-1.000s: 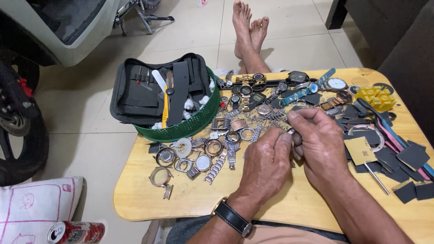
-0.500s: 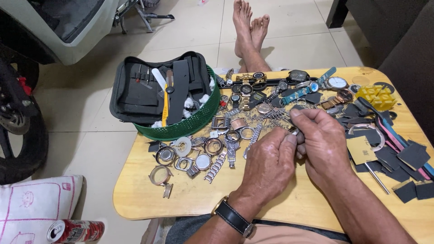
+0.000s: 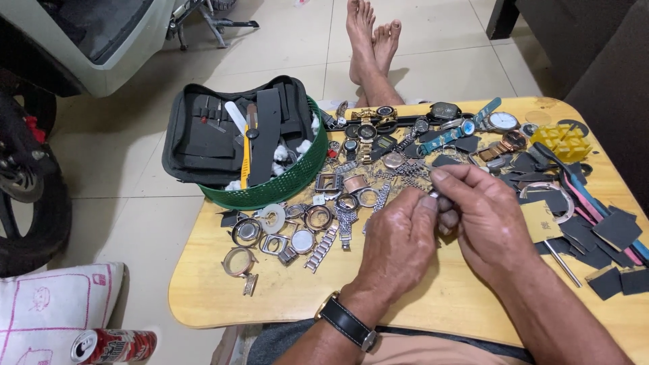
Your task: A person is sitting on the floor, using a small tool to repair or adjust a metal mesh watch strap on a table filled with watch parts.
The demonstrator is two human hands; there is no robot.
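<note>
While both hands are meeting above the light wooden tabletop, a small silver metal watch part is being pinched between them.

Left hand, wearing a black-strapped wristwatch, is pressing thumb and forefinger onto the part; right hand is gripping it from the other side. Loose silver watch cases and bracelet links are lying just beside the hands, and a round green plastic basket is holding a black tool pouch at the tabletop's far left edge.
</note>
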